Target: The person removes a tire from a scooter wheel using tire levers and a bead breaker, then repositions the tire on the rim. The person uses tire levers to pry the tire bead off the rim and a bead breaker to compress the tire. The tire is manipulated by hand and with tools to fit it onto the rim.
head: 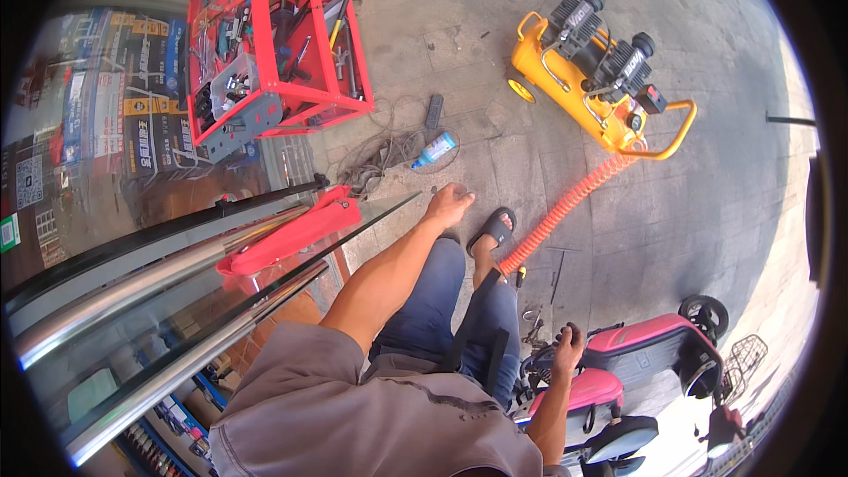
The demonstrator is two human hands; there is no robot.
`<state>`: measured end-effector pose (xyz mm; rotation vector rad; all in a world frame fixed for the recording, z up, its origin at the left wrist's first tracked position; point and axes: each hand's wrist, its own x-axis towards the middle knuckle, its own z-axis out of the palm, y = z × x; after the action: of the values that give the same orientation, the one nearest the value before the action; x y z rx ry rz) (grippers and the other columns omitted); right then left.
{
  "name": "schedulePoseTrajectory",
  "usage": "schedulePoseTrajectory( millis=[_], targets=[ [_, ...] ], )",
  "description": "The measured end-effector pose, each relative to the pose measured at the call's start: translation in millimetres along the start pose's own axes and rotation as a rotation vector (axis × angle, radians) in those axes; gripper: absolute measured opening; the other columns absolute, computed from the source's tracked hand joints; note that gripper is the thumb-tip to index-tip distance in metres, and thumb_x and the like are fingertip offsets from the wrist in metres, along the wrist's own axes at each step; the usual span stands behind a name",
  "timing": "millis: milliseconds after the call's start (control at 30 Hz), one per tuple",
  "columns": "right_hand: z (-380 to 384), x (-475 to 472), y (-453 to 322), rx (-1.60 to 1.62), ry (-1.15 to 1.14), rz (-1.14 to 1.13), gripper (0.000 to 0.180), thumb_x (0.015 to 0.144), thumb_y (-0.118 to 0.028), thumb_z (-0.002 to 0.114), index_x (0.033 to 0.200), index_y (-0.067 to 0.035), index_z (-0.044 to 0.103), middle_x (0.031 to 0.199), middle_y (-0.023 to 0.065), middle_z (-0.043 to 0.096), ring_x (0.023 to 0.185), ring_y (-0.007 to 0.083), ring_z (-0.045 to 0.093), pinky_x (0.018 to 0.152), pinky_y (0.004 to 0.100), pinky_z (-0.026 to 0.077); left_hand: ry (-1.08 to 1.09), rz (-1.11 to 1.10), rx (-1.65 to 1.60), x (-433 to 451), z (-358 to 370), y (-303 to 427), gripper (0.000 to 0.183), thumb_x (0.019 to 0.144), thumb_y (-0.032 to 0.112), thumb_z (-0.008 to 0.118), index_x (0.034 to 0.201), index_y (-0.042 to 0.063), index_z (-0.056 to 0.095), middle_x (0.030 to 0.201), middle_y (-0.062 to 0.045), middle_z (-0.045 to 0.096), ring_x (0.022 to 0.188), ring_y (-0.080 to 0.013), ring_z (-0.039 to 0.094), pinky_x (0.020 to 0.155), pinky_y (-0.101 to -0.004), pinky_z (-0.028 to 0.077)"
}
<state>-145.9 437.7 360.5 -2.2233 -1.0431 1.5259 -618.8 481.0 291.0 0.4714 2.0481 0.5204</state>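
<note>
My left hand (450, 204) hangs ahead of my left knee with its fingers curled; its palm is hidden and nothing sticks out of it. It is nearest to a clear bottle of blue liquid (434, 150) lying on the paving beside loose cables (374, 162). Low on the right, my right hand (568, 348) has bent fingers with dark tips, and whether it holds something is not clear. Beside it is a pink electric scooter (652, 341). An orange coiled air hose (563, 212) runs from a yellow air compressor (576, 79) towards my right leg, where its end is hidden.
A red metal tool cart (318, 89) full of hand tools stands ahead on the left. Glass door panels with steel bars (132, 305) run along my left, with a red cloth item (291, 232) over them. A T-handle tool (559, 271) and a black bar-shaped object (434, 111) lie on the paving.
</note>
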Motion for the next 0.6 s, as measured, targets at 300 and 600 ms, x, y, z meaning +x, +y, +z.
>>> schedulePoseTrajectory(
  millis=[300,600],
  targets=[
    [17,53,-103,-0.145,-0.146,0.094,0.034,0.099,-0.029,0.059,0.122,-0.004,0.061,0.098,0.0066,0.065,0.079,0.0154,0.063,0.064,0.0296,0.052,0.374,-0.023,-0.018,141,-126,47,0.050,0.089,0.035,0.070,0.123,0.000,0.062,0.119,-0.022,0.068,0.112,-0.0343,0.065,0.097,-0.0405,0.050],
    [101,145,-236,-0.406,-0.356,0.108,0.030,0.098,-0.025,0.061,0.117,-0.001,0.061,0.087,0.0071,0.065,0.068,0.0131,0.062,0.058,0.0264,0.053,0.897,-0.208,0.242,330,-364,-11,0.035,0.089,0.024,0.063,0.118,0.005,0.067,0.115,-0.018,0.069,0.109,-0.0335,0.066,0.095,-0.0431,0.052]
  ],
)
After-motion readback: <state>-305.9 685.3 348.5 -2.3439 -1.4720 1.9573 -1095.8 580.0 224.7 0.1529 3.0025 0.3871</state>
